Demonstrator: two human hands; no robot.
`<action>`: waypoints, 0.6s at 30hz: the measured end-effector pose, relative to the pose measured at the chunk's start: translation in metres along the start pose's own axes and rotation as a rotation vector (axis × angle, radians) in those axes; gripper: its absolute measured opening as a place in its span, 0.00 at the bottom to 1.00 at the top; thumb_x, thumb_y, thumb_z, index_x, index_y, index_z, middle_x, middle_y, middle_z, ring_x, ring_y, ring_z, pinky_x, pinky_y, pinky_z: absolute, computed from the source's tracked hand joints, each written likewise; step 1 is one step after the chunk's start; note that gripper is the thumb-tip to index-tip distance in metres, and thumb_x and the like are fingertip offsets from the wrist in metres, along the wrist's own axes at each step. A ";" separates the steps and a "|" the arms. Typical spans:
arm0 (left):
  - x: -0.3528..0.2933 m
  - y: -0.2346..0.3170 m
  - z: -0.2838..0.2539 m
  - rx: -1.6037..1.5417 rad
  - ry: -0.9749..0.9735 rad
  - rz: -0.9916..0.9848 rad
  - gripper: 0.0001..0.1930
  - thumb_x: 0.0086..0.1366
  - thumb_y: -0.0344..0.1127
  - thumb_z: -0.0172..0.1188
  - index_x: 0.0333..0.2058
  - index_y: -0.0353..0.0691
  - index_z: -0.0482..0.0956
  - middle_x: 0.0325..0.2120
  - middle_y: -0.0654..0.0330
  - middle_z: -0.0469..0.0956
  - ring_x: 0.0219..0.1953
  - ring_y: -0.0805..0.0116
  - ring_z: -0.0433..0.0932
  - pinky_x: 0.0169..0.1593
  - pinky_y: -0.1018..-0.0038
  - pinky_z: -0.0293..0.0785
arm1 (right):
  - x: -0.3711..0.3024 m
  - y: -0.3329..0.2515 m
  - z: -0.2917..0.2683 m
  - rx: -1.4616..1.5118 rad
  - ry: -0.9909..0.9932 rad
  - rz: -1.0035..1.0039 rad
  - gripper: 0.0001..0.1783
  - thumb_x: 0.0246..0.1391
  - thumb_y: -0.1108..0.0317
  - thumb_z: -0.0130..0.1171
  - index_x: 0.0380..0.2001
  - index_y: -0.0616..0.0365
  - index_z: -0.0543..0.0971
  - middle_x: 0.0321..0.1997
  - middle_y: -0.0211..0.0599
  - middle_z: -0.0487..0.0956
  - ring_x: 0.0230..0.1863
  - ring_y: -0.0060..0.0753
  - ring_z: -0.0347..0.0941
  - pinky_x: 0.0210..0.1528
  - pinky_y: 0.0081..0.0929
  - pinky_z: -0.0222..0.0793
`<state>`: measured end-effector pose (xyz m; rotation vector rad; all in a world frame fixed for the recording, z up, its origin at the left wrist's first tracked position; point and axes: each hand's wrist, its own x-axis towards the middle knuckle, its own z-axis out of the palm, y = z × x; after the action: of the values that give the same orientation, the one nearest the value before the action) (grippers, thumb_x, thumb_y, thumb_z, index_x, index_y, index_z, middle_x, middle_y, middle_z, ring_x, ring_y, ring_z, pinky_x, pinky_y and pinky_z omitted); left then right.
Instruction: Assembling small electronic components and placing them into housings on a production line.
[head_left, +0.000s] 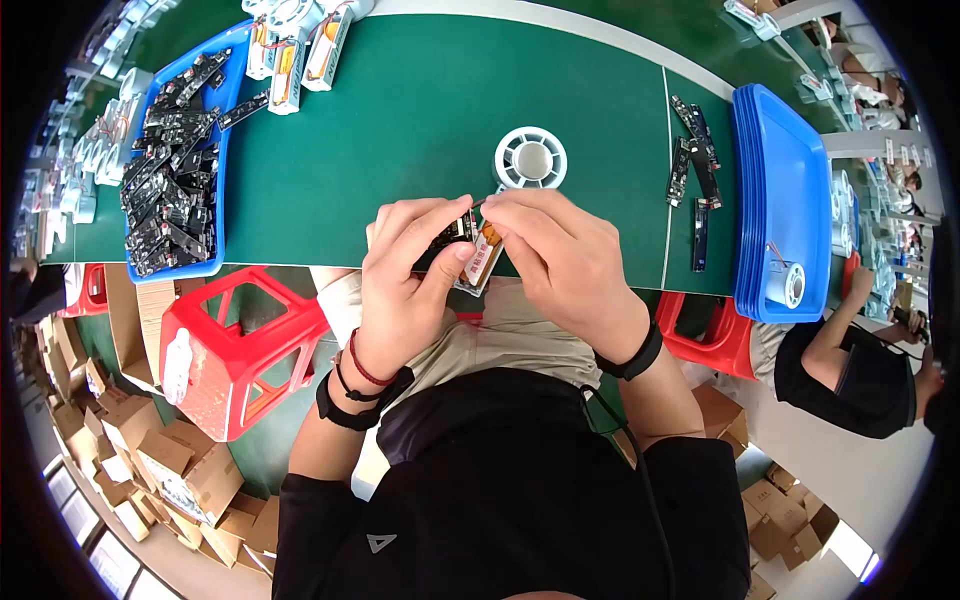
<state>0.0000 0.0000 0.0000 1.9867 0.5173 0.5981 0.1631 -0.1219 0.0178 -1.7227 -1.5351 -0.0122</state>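
- L hand: thumb + index pinching black circuit board at its edges, other fingers curled behind; board sits just L of the white handle, over near edge of table.
- R hand: fingertips drawn in close together at a thin reddish wire, by top of handle; exactly what's between them = can't tell, fingers in the way.
- Handle: between both hands, tilted, lower end toward the person; open side shows an orange-and-silver part w/ red print. Upper end runs up twd the round head.
- Round head: white, ring w/ spokes + hub, on table just beyond the hands.
- Wrists: black band on R; dark band + red cord on L.
- Table: green top, pale strip along far edge.
- L side: blue tray heaped w/ black boards; one loose board leans across its R rim. Next to it, far edge, white units w/ orange parts showing.
- R side: few loose black boards, another one nearer; then stack of blue trays, white round piece in top one, near end.
- Floor etc.: red stool L, another red stool R, cardboard boxes lower L, co-worker in black top far R.
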 end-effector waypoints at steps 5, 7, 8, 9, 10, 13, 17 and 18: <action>0.002 0.000 0.005 -0.112 0.030 0.024 0.19 0.65 0.27 0.69 0.56 0.41 0.84 0.51 0.56 0.75 0.49 0.60 0.77 0.56 0.67 0.74 | 0.002 0.000 0.000 0.180 0.052 0.056 0.15 0.56 0.81 0.65 0.46 0.57 0.84 0.36 0.38 0.85 0.32 0.30 0.84 0.31 0.25 0.77; 0.005 -0.002 0.006 -0.162 0.056 0.084 0.19 0.65 0.26 0.69 0.55 0.40 0.84 0.49 0.56 0.75 0.48 0.61 0.78 0.52 0.68 0.76 | 0.005 0.000 -0.002 0.207 0.043 0.074 0.15 0.55 0.81 0.66 0.45 0.57 0.84 0.33 0.37 0.85 0.31 0.30 0.84 0.30 0.24 0.76; 0.005 -0.002 0.007 -0.162 0.056 0.084 0.19 0.65 0.26 0.69 0.55 0.40 0.84 0.49 0.56 0.75 0.48 0.61 0.78 0.52 0.68 0.76 | 0.005 0.000 -0.003 0.207 0.044 0.074 0.15 0.55 0.81 0.66 0.45 0.57 0.84 0.33 0.37 0.85 0.31 0.30 0.84 0.30 0.24 0.76; 0.005 -0.002 0.007 -0.169 0.044 0.083 0.19 0.65 0.26 0.69 0.55 0.40 0.84 0.49 0.56 0.75 0.47 0.62 0.78 0.52 0.68 0.77 | 0.005 0.001 -0.004 0.202 0.033 0.059 0.15 0.55 0.81 0.67 0.45 0.57 0.84 0.33 0.36 0.85 0.30 0.30 0.83 0.29 0.25 0.75; 0.005 -0.002 0.007 -0.176 0.033 0.081 0.19 0.65 0.26 0.69 0.55 0.39 0.84 0.49 0.56 0.75 0.47 0.62 0.78 0.51 0.69 0.77 | 0.006 0.001 -0.004 0.198 0.023 0.043 0.15 0.55 0.81 0.67 0.45 0.56 0.84 0.33 0.36 0.85 0.29 0.31 0.83 0.29 0.25 0.75; 0.005 -0.002 0.004 -0.190 -0.001 0.069 0.18 0.66 0.27 0.69 0.55 0.38 0.84 0.49 0.55 0.75 0.48 0.62 0.77 0.52 0.69 0.76 | 0.008 0.002 -0.004 0.205 0.014 0.009 0.14 0.54 0.81 0.67 0.44 0.56 0.84 0.32 0.36 0.85 0.28 0.33 0.82 0.28 0.25 0.74; 0.006 -0.004 0.002 -0.210 -0.028 0.061 0.18 0.65 0.28 0.69 0.54 0.37 0.84 0.50 0.55 0.75 0.49 0.62 0.76 0.53 0.69 0.75 | 0.013 0.005 -0.004 0.211 0.017 -0.054 0.14 0.53 0.81 0.68 0.43 0.57 0.84 0.31 0.36 0.85 0.26 0.34 0.80 0.27 0.26 0.73; 0.006 -0.005 0.003 -0.212 -0.013 0.073 0.18 0.64 0.28 0.70 0.53 0.38 0.85 0.49 0.56 0.75 0.48 0.62 0.77 0.52 0.69 0.76 | 0.014 0.005 -0.004 0.197 0.020 -0.076 0.14 0.53 0.81 0.68 0.43 0.57 0.84 0.32 0.36 0.85 0.26 0.35 0.80 0.26 0.27 0.73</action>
<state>0.0060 0.0043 -0.0047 1.8133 0.3588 0.6566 0.1731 -0.1127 0.0246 -1.5049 -1.5334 0.0800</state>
